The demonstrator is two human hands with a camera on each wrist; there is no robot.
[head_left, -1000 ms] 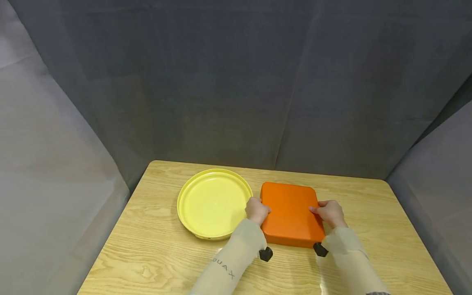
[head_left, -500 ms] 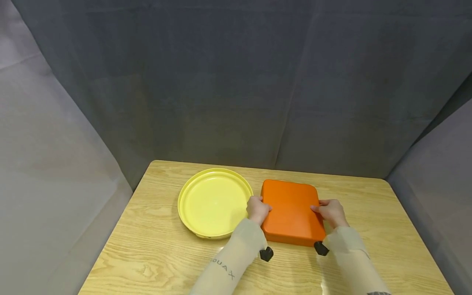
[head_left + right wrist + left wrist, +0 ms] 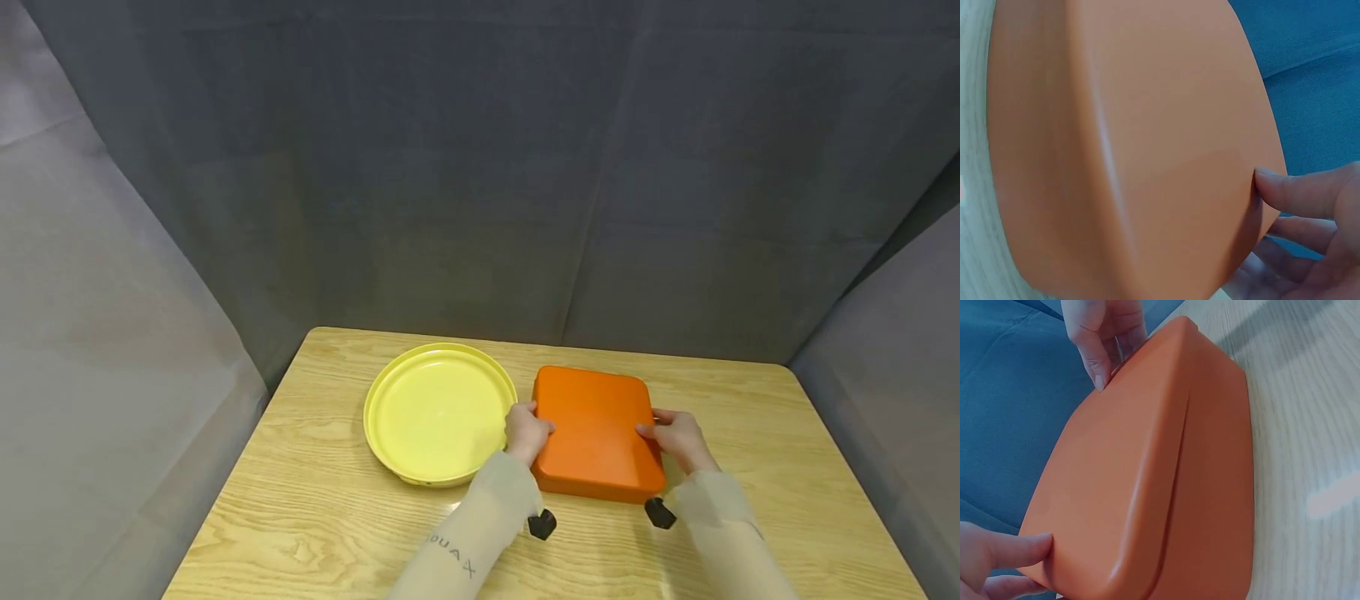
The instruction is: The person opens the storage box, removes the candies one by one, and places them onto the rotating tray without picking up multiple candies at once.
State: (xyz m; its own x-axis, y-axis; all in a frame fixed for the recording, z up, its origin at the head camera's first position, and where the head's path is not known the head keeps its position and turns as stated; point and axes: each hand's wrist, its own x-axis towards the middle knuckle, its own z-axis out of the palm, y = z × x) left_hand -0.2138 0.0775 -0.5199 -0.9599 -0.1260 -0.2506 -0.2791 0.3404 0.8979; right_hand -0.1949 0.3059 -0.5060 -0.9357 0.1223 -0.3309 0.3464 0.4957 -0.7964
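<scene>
A square orange box point(image 3: 596, 487) with rounded corners stands on the table, its orange lid point(image 3: 596, 425) on top. In the left wrist view a dark seam runs along the near side, under the lid's edge point(image 3: 1147, 469). My left hand point(image 3: 527, 433) grips the lid's left side, thumb on top and fingers down along the side. Opposite it, my right hand point(image 3: 681, 437) pinches the right side; the right wrist view shows its thumb point(image 3: 1297, 194) pressing the top face near the edge, with the other fingers below. The box's inside is hidden.
A round yellow tray point(image 3: 438, 417) with a raised rim lies just left of the box, close to my left hand. The wooden table point(image 3: 300, 517) ends at a dark grey cloth point(image 3: 450, 208) behind, with pale cloth panels on both sides.
The lid's far edge has risen slightly in the head view since a second ago. Both hands keep their hold, the right one shifting a little to the right. The yellow tray stays put.
</scene>
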